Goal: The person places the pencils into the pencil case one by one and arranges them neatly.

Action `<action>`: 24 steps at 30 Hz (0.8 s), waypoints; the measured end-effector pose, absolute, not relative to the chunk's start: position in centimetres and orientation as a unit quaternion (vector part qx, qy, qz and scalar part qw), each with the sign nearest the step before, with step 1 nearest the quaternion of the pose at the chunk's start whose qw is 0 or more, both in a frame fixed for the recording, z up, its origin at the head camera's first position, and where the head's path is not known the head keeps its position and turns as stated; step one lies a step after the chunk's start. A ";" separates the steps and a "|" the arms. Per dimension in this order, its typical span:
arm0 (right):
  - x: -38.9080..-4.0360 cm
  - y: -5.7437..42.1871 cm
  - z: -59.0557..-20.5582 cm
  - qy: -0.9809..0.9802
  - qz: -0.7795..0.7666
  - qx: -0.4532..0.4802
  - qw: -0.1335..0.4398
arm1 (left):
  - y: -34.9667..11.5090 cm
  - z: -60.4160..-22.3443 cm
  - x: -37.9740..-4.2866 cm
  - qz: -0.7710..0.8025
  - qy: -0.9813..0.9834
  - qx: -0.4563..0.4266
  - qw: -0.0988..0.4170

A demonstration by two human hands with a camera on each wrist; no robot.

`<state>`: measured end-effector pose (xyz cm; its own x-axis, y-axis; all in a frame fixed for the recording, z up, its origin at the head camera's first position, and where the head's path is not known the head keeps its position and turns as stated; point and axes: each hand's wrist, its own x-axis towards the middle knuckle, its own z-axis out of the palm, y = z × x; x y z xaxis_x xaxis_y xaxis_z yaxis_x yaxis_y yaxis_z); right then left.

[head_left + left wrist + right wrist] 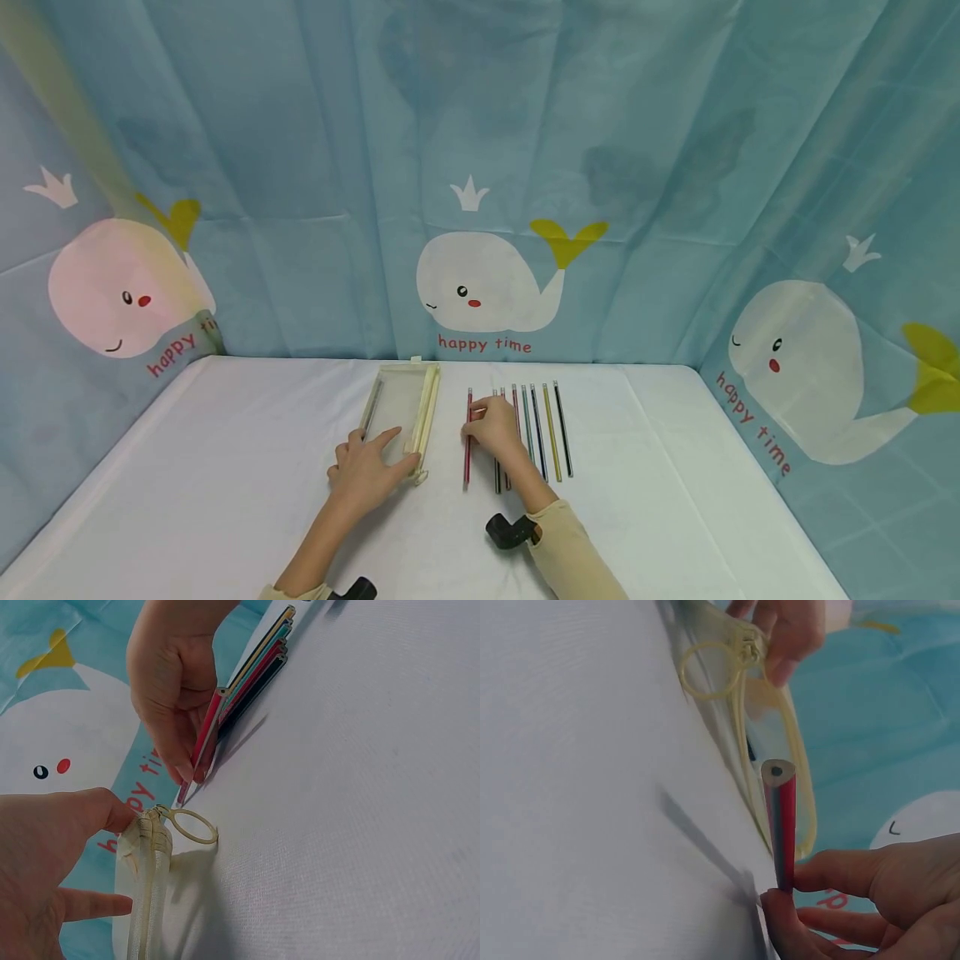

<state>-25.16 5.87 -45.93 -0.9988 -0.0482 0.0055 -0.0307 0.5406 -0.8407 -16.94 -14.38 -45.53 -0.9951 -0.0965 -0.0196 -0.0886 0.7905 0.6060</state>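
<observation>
My right hand (495,427) pinches a red-and-grey striped pencil (784,832) between thumb and fingers, its unsharpened end towards the wrist camera. Beside it on the table, a row of several pencils (557,429) in dark, teal, yellow and red lies partly under that hand. To the left lies a clear pencil case (397,400) with cream zipper edging, its zipper side parted. A dark pencil (372,408) shows inside along the left edge. My left hand (367,475) holds the near end of the case, thumb by the ring zipper pull (193,827) and fingers spread to the other side.
A white cloth (225,467) covers the table. Behind and at both sides hangs a blue curtain (300,283) printed with whales. Black wrist mounts (510,531) sit on both forearms.
</observation>
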 end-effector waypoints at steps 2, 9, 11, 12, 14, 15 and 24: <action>-25.2 6.0 -45.8 0.875 -0.485 -0.018 0.013 | -14.4 -45.6 -17.0 -0.320 -0.946 0.049 0.006; -25.5 6.4 -45.9 0.865 -0.501 -0.026 0.024 | -14.4 -45.7 -17.1 -0.317 -0.947 0.050 0.006; -25.6 6.5 -45.9 0.861 -0.507 -0.028 0.028 | -14.4 -45.7 -17.1 -0.317 -0.947 0.050 0.006; -25.7 6.6 -46.0 0.859 -0.511 -0.028 0.030 | -14.4 -45.7 -17.1 -0.318 -0.947 0.050 0.006; -25.7 6.7 -46.0 0.855 -0.517 -0.031 0.031 | -14.5 -45.8 -17.1 -0.318 -0.947 0.049 0.007; -25.7 6.7 -46.0 0.852 -0.521 -0.031 0.032 | -14.5 -45.8 -17.1 -0.318 -0.947 0.049 0.007; -25.7 6.9 -45.9 0.829 -0.556 -0.018 0.052 | -14.4 -45.7 -17.1 -0.318 -0.947 0.048 0.008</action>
